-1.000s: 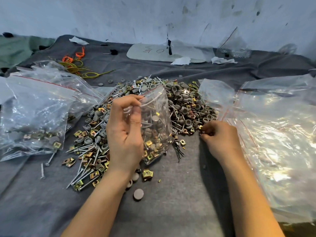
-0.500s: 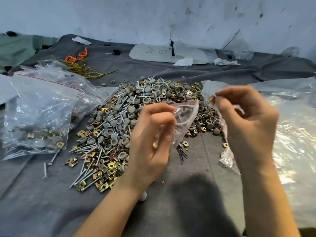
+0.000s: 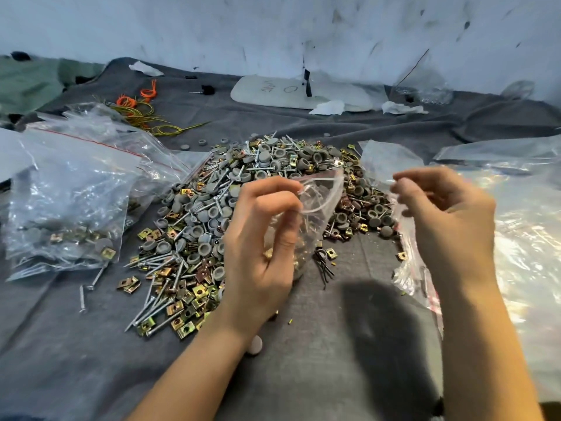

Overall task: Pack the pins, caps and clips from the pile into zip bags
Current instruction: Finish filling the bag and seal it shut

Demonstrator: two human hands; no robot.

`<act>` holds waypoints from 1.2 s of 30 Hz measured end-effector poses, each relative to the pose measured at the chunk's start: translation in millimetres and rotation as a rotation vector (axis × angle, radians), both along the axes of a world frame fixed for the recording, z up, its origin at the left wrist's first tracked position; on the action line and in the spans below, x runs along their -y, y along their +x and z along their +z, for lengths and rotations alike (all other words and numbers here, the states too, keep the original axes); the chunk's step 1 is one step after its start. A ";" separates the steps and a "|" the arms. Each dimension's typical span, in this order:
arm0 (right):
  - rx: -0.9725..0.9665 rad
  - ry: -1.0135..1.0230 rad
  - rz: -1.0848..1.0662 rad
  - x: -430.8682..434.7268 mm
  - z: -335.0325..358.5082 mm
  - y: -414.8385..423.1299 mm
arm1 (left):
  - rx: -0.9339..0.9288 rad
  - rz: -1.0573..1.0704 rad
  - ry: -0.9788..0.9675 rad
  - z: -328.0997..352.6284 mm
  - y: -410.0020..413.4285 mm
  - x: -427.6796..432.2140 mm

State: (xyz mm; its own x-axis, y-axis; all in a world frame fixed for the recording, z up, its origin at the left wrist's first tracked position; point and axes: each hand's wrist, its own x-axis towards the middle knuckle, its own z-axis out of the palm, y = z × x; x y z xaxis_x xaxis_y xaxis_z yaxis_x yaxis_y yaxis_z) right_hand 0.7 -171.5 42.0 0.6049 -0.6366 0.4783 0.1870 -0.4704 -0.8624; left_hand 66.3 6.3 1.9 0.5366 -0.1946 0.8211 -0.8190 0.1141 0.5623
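Right of the clear plastic zip bag [image 3: 320, 199] the left hand [image 3: 261, 241] pinches open, the right hand [image 3: 449, 226] has risen, curled, load unseen: drop-in pending.

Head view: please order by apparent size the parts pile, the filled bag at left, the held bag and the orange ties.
1. parts pile
2. filled bag at left
3. held bag, nearer the camera
4. orange ties, farther away, so their true size is unsure

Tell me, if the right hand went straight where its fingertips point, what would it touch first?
Probably the open mouth of the zip bag that the left hand holds, though depth is unclear.
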 end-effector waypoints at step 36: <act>0.071 -0.459 0.322 -40.8 33.0 -18.5 | 0.134 -0.052 0.131 0.3 -9.9 7.3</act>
State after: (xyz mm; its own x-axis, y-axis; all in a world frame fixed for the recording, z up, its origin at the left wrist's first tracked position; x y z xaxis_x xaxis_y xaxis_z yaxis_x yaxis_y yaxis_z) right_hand -17.8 -130.8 74.9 0.6901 -0.1425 0.7096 0.4334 -0.7039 -0.5628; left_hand 56.3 -1.0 2.3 0.4110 -0.3289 0.8503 -0.8824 0.0909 0.4616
